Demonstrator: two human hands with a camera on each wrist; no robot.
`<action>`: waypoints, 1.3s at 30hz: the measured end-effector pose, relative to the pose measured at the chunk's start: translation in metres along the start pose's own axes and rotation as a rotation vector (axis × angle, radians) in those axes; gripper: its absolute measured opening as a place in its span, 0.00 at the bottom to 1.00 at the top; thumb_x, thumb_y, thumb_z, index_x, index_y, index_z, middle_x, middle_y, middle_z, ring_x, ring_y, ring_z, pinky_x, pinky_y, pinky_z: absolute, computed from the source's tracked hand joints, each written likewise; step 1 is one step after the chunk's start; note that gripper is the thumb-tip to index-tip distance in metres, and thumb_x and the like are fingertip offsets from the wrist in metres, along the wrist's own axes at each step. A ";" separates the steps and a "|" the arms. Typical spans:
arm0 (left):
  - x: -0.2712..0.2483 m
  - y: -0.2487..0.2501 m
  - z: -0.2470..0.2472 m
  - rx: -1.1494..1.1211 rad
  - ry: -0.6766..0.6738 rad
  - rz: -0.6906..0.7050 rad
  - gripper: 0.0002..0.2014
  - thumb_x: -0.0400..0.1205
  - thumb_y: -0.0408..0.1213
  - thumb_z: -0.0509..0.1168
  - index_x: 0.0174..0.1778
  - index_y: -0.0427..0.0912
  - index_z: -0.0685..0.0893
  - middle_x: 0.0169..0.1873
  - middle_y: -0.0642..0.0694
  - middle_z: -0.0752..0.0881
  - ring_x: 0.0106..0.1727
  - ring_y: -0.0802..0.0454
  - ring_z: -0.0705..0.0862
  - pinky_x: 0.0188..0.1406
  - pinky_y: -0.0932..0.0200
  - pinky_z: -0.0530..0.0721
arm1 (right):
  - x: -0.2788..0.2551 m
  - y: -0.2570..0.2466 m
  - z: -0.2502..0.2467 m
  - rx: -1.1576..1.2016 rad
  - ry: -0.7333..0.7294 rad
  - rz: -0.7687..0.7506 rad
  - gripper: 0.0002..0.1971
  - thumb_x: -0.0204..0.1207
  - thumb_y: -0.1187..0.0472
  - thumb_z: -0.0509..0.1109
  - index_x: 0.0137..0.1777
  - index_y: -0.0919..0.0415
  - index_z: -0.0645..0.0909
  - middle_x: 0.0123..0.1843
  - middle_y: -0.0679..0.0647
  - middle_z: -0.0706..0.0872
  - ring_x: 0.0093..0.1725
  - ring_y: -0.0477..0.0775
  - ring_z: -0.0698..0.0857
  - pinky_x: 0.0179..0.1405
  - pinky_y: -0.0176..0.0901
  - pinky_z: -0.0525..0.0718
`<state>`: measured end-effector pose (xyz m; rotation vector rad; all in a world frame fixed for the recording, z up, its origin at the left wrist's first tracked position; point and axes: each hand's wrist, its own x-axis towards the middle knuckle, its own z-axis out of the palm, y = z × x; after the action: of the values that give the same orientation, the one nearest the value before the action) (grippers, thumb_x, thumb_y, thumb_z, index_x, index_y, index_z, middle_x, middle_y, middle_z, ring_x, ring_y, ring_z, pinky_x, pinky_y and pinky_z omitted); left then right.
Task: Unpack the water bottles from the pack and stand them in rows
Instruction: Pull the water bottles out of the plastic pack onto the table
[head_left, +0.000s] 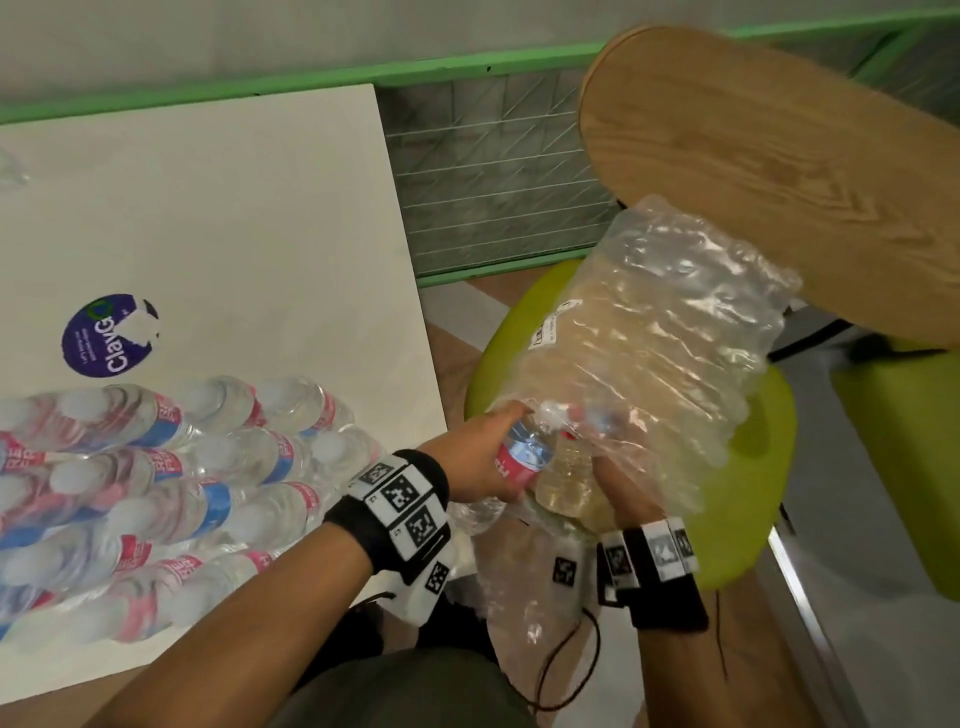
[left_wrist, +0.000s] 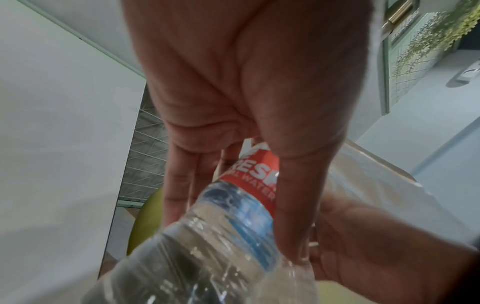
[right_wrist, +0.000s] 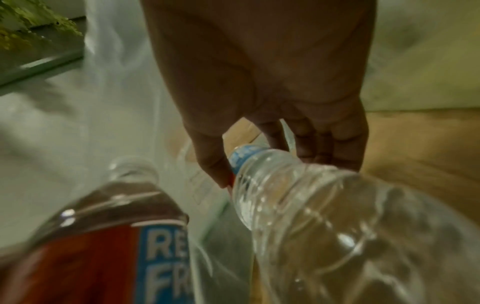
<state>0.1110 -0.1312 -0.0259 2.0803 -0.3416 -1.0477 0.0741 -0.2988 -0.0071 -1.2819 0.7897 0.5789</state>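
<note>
You are mid-unpack: two water bottles are coming out of the torn shrink-wrap pack (head_left: 649, 358), which rests on a green stool (head_left: 748, 467) at centre right of the head view. Your left hand (head_left: 480, 457) curls round the red-labelled bottle (head_left: 519, 457) at its label. Your right hand (head_left: 618, 491), partly under the plastic, grips a second bottle (head_left: 563, 483). Next, likely pull both free and carry them to the white worktop (head_left: 234, 208), lower left, where the bottle rows (head_left: 171, 493) stand upright.
</note>
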 end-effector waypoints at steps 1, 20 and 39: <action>-0.003 0.000 0.000 -0.003 -0.003 0.002 0.40 0.68 0.36 0.78 0.71 0.49 0.63 0.63 0.46 0.79 0.57 0.50 0.82 0.60 0.55 0.81 | 0.001 0.007 0.000 -0.011 -0.024 -0.022 0.15 0.69 0.49 0.76 0.40 0.60 0.78 0.32 0.57 0.89 0.25 0.43 0.85 0.31 0.33 0.84; -0.190 -0.010 -0.017 -0.174 0.206 0.187 0.29 0.71 0.42 0.75 0.63 0.58 0.68 0.58 0.61 0.77 0.60 0.66 0.77 0.62 0.68 0.76 | -0.058 0.044 0.038 -0.786 -0.495 -0.325 0.32 0.62 0.68 0.82 0.65 0.52 0.74 0.61 0.51 0.86 0.61 0.45 0.85 0.63 0.39 0.83; -0.409 -0.176 -0.035 -0.464 0.911 -0.058 0.36 0.62 0.27 0.81 0.62 0.51 0.72 0.55 0.61 0.80 0.56 0.65 0.81 0.55 0.74 0.80 | -0.137 0.113 0.273 -1.042 -0.947 -0.427 0.33 0.65 0.65 0.79 0.67 0.47 0.70 0.64 0.43 0.81 0.64 0.38 0.81 0.66 0.34 0.79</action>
<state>-0.1354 0.2234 0.0894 1.9049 0.3863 -0.1015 -0.0443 -0.0024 0.0569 -1.7639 -0.6740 1.1730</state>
